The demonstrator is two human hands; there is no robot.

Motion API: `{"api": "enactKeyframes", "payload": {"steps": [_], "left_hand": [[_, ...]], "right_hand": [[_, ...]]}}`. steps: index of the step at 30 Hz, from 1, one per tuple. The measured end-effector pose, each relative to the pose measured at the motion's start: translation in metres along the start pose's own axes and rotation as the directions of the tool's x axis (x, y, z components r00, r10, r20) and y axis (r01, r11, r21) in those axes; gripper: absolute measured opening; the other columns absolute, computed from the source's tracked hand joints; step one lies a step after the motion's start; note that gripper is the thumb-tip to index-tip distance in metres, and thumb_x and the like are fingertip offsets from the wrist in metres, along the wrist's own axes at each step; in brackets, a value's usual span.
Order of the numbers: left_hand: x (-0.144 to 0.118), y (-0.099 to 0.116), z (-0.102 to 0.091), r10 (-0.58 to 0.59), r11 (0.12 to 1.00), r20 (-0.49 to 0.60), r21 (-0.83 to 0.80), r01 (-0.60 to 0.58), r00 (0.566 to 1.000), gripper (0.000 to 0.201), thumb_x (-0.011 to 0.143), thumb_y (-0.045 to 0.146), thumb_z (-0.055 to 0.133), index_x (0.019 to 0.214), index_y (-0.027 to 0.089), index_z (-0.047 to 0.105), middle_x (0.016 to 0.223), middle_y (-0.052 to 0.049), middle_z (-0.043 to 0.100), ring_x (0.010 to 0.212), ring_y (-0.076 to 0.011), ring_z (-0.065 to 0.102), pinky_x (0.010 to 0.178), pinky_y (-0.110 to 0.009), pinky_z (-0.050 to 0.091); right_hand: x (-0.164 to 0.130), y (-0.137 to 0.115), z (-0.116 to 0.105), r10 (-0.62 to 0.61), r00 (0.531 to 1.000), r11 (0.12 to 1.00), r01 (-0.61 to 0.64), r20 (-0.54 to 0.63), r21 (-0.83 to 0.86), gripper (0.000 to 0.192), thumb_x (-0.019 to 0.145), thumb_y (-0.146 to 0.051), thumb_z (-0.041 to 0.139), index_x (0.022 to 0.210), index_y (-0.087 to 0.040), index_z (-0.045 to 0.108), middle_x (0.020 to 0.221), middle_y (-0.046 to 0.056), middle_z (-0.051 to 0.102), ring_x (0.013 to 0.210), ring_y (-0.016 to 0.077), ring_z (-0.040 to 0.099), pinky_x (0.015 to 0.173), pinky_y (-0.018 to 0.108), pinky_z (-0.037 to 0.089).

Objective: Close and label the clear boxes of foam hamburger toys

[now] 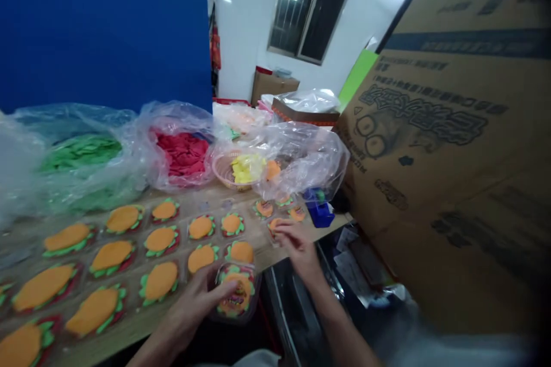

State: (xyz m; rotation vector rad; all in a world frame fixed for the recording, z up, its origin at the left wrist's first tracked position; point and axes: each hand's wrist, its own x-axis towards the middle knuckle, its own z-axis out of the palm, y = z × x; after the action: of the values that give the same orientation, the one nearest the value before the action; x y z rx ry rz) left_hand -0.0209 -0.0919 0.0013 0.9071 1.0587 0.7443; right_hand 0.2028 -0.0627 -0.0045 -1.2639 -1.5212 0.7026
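My left hand (202, 298) is closed on a clear plastic box with a toy burger (236, 293) inside, thumb across its printed lid. The burger has an orange bun, green frill and red edge. My right hand (299, 243) reaches forward, fingers stretched out and holding nothing that I can make out. Its fingertips lie over another boxed burger (272, 226), partly hiding it; whether they touch it is unclear. Beside that one sit several more small boxed burgers (263, 209). Rows of orange burgers in clear trays (160, 239) cover the table to the left.
Behind the rows stand plastic bags of green pieces (81, 152) and red pieces (183, 153), and a basket (224, 171) with yellow pieces. A blue box (321, 215) sits at the table's right end. A large cardboard box (447, 155) blocks the right side.
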Motion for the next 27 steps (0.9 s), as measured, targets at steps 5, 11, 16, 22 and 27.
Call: {"api": "enactKeyframes", "payload": {"steps": [5,11,16,22,27], "left_hand": [[0.003,-0.006,0.017,-0.111,0.896,0.076,-0.424,0.133,0.991,0.041,0.065,0.036,0.069,0.101,0.018,0.061,0.1,-0.007,0.066,0.089,-0.0228,0.061,0.079,-0.032,0.047],[-0.003,0.0,0.039,-0.064,0.856,0.197,-0.494,0.155,0.978,0.04,0.06,0.031,0.074,0.096,0.016,0.063,0.092,-0.009,0.068,0.081,-0.0227,0.064,0.071,-0.029,0.049],[-0.005,-0.001,0.038,-0.046,0.846,0.208,-0.512,0.149,0.977,0.037,0.059,0.028,0.075,0.092,0.015,0.064,0.089,-0.01,0.068,0.079,-0.0231,0.064,0.072,-0.032,0.049],[0.008,-0.009,0.018,-0.011,0.81,0.148,-0.579,0.095,0.989,0.032,0.064,0.022,0.07,0.094,0.013,0.064,0.087,-0.01,0.068,0.073,-0.0206,0.064,0.069,-0.033,0.05],[0.016,0.007,0.001,-0.059,0.742,-0.054,-0.671,0.008,0.997,0.032,0.066,0.025,0.069,0.096,0.015,0.063,0.084,-0.008,0.067,0.075,-0.0226,0.064,0.073,-0.042,0.051]], "right_hand": [[0.022,0.075,-0.102,0.121,0.789,0.94,-0.285,-0.602,-0.185,0.032,0.069,-0.045,0.052,0.072,-0.015,0.064,0.088,0.011,0.06,0.079,0.0205,0.055,0.067,0.031,0.043],[0.053,0.113,-0.141,0.312,0.807,0.896,-0.426,-0.502,-0.129,0.02,0.048,-0.035,0.063,0.052,-0.016,0.063,0.048,0.001,0.057,0.053,0.0166,0.052,0.052,0.027,0.04],[0.056,0.121,-0.129,0.39,0.744,0.892,-0.452,-0.542,0.021,0.023,0.046,-0.037,0.063,0.054,-0.014,0.062,0.043,-0.002,0.052,0.045,0.0133,0.049,0.044,0.026,0.04],[0.038,0.124,-0.115,0.407,0.659,0.909,-0.359,-0.633,0.211,0.036,0.038,-0.046,0.068,0.057,-0.017,0.057,0.052,-0.002,0.055,0.052,0.0146,0.054,0.051,0.033,0.051],[0.017,0.138,-0.108,0.382,0.609,0.912,-0.369,-0.695,0.178,0.035,0.041,-0.047,0.066,0.055,-0.019,0.049,0.057,-0.002,0.051,0.057,0.0145,0.051,0.058,0.034,0.05]]}}
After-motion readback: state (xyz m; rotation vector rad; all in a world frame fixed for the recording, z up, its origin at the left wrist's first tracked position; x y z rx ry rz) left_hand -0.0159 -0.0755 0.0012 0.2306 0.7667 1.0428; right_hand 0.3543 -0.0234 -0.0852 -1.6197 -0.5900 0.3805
